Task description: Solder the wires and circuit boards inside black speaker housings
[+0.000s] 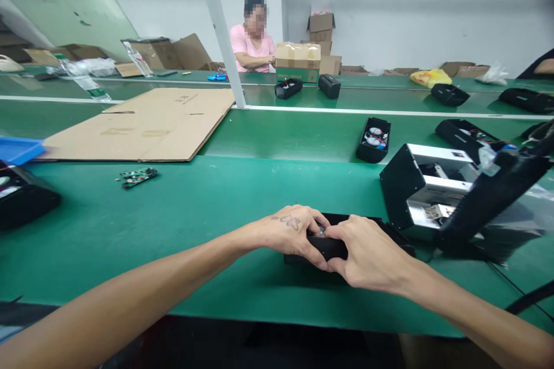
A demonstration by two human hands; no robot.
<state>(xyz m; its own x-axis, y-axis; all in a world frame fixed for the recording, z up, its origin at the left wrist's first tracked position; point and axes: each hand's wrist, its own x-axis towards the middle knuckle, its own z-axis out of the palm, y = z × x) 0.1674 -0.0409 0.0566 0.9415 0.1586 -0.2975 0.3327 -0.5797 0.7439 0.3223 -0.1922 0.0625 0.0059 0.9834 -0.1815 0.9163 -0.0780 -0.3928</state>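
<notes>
In front of me on the green table lies a black speaker housing [331, 248], much of it covered by my hands. My left hand [292, 230] is curled over its left part, thumb at the near side and fingertips reaching inside. From the right, my right hand [367, 253] grips the same housing, its thumb low on the near wall and its index finger bent in at the top. The two hands almost touch. What lies under the fingertips is too small and covered to make out.
Small green circuit boards [137, 177] lie to the left, before a flat cardboard sheet [147, 124]. An open speaker housing [373, 139] rests farther back. At right stand a black-and-white metal box [400, 184] and a dark arm [493, 196]. A person [253, 40] sits across the line.
</notes>
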